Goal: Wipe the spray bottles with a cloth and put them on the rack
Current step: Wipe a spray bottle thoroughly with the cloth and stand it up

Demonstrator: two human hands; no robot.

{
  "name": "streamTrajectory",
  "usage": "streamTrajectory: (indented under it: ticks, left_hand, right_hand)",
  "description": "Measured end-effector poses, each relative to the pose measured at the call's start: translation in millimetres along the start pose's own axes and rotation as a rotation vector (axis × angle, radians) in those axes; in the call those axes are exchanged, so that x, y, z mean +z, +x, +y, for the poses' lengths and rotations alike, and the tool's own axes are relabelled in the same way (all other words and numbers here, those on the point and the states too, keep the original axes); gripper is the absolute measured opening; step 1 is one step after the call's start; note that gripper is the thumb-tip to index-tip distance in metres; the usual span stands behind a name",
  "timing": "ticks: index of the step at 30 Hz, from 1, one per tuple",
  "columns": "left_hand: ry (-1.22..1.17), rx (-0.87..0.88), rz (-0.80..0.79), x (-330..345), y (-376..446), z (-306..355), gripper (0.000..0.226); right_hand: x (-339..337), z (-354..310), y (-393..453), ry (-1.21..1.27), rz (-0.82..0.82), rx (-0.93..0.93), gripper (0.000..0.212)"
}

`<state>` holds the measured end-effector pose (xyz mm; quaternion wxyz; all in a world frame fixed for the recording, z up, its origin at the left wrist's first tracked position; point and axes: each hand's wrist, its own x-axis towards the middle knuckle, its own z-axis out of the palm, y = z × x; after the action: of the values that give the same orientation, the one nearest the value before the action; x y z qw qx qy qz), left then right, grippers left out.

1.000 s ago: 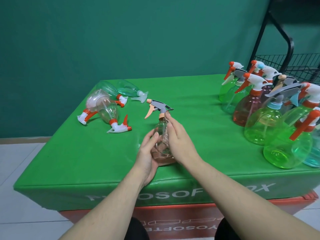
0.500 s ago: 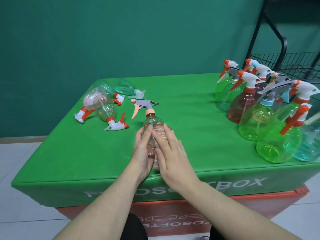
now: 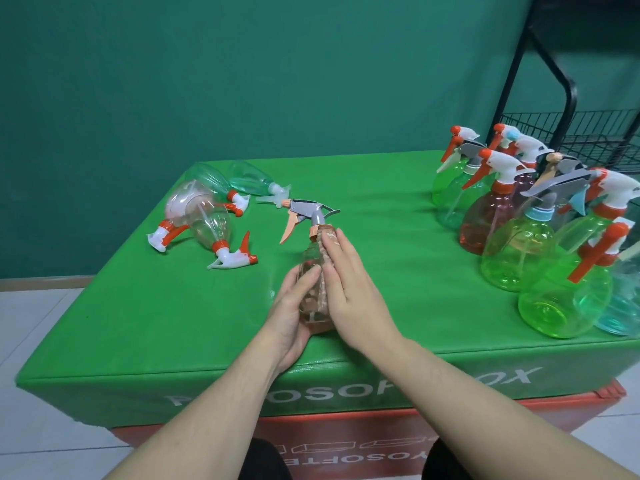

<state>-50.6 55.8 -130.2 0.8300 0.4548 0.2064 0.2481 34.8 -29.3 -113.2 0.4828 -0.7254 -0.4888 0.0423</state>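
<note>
Hands (image 3: 349, 289) around ribbed clear-pink plastic spray bottle (image 3: 313, 268)

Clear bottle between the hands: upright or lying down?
Roughly upright, tilted slightly: the clear bottle has its grey trigger head on top and its base down at the green table.

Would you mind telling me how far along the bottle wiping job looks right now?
Nothing shows on the visible part of the wire rack. In hand: the left hand grips a clear bottle while the right hand lies flat against it; no cloth is visible. Left: the bottles lying down and the upright cluster.
</note>
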Motion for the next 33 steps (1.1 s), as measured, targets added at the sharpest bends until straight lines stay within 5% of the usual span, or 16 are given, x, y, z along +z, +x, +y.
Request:
streamTrajectory:
  ticks: [7,19,23,25,28,33]
  left_hand:
    - [-0.094,-0.051,0.006,1,-1,2,0.061]
    - [-0.052,0.001,0.069,12,-3,5,0.071]
    - [-0.174,-0.007,0.118,33,-5,7,0.072]
    - [-0.204,-0.010,0.148,44,-4,5,0.074]
    - [-0.108,0.033,0.143,57,-3,5,0.093]
    - [0.335,0.171,0.114,71,-5,12,0.074]
  right_hand:
    - [-3,-5,30,0.213,-0.035,0.241,0.043]
    - [5,-15,13,0.513,0.220,0.489,0.032]
    - [5,-14,9,0.809,0.263,0.654,0.031]
    - [0,-19,9,1.025,0.249,0.740,0.050]
    - [-14,-25,7,1.148,0.230,0.794,0.060]
    - [-46,-13,0,1.182,0.119,0.812,0.074]
